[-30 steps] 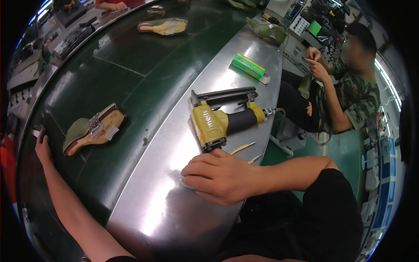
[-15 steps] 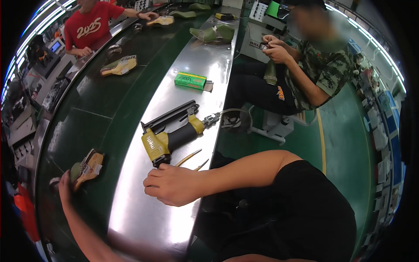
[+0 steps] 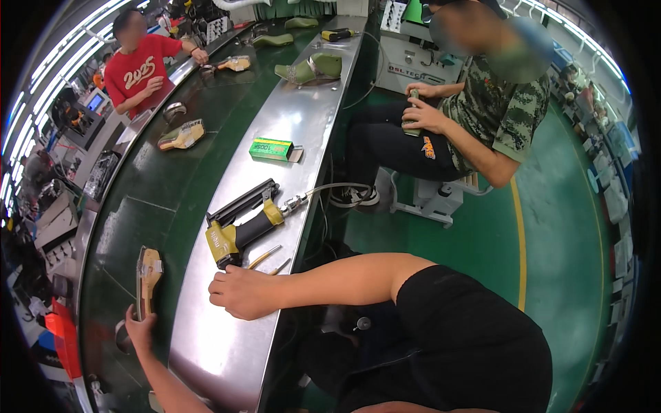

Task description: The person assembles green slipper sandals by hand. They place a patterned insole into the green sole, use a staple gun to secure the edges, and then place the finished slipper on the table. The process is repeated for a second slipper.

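Note:
My left hand (image 3: 140,332) grips the lower end of a shoe last (image 3: 146,279) with a tan insole board, over the dark green belt (image 3: 141,227). A curved dark band (image 3: 122,337) shows beside the fingers. My right hand (image 3: 246,293) is closed in a fist on the metal bench (image 3: 213,344). Two thin handles (image 3: 264,257), as of pliers, stick out past it; the rest is hidden by the hand. Just beyond lies a yellow and black air stapler (image 3: 241,230), its hose fitting toward the bench's right edge.
A green staple box (image 3: 272,149) with an open flap lies on the bench. Farther along are a green last (image 3: 313,69) and another air tool (image 3: 337,34). More lasts (image 3: 182,135) sit on the belt. A person in camouflage (image 3: 482,117) sits right; one in red (image 3: 141,79) stands across.
My left hand's shoe last has turned so its insole board shows, more upright along the belt. The view has shifted. My right hand stays beside the stapler. The seated person's hands have shifted.

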Available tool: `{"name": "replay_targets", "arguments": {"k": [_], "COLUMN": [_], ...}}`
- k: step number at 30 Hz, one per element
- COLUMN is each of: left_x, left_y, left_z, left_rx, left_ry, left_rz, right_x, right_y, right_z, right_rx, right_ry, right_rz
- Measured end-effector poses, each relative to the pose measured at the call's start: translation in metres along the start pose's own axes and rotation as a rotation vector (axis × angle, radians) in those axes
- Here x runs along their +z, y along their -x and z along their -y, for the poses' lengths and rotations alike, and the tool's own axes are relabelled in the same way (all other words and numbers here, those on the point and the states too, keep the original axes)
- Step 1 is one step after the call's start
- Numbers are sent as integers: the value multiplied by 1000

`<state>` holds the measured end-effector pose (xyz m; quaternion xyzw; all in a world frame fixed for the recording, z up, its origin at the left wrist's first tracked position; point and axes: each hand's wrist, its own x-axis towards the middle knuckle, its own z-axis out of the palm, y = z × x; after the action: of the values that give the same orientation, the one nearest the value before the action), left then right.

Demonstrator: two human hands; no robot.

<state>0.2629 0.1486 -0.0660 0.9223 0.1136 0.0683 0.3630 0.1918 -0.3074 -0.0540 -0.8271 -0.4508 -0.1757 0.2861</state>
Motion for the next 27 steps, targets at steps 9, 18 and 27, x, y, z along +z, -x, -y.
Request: {"name": "replay_targets", "arguments": {"k": [9, 18, 27], "left_x": [8, 28, 120], "left_y": [81, 223, 381], "left_z": [-117, -232, -237], "left_rx": [106, 598, 715], "left_ry": [-522, -925, -711], "left_rz": [-377, -547, -585], "right_x": [-4, -3, 2], "right_y": [1, -4, -4], "right_z": [0, 6, 14], "right_rx": [13, 2, -99], "right_ry": [-18, 24, 30], "right_rz": [-13, 35, -75]}}
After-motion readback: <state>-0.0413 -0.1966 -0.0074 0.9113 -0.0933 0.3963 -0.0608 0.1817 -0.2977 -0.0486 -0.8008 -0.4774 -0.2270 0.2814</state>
